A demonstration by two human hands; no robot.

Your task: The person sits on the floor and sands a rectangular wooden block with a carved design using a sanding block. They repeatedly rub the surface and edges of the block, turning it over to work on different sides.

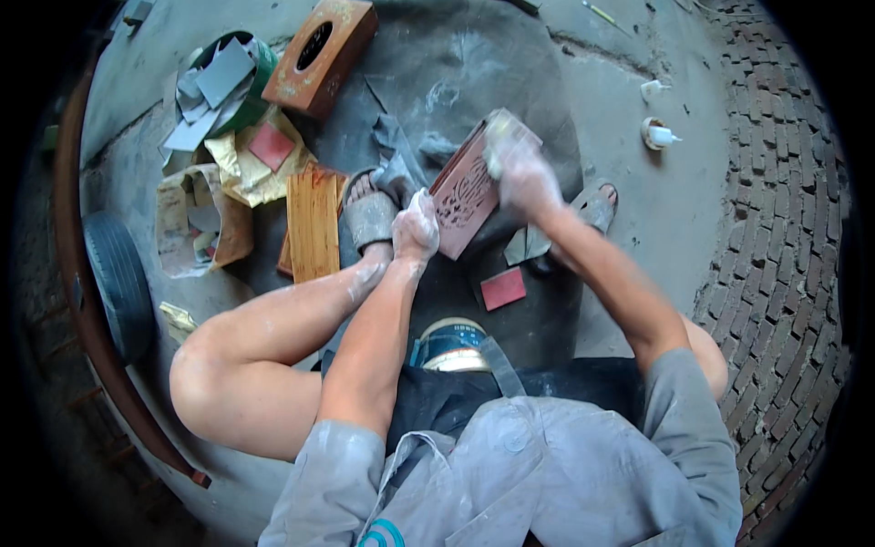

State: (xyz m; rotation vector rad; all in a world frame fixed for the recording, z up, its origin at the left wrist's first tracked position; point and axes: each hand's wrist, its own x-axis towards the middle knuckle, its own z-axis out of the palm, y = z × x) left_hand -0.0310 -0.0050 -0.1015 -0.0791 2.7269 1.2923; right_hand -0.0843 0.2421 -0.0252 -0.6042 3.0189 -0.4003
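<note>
A reddish-brown wooden box [463, 202] with a pierced, carved floral side stands tilted between my feet. My left hand [416, 226], dusted white, is closed at its lower left edge. Over its upper right end is my right hand [530, 182], smeared by motion, with a pale, whitish pad [498, 153] under the fingers. The pad's exact kind is too blurred to make out. A red sanding sheet [503, 289] lies on the dark ground mat below the box, with a grey folded sheet [526, 245] just above it.
At upper left are a brown tissue box [339, 46] with an oval hole, a green tub [258, 87] of grey sheets, and a paper sack [228, 232]. Wooden boards [313, 223] lie by my left foot. A bucket [453, 345] stands before me; white bottles [658, 135] stand right.
</note>
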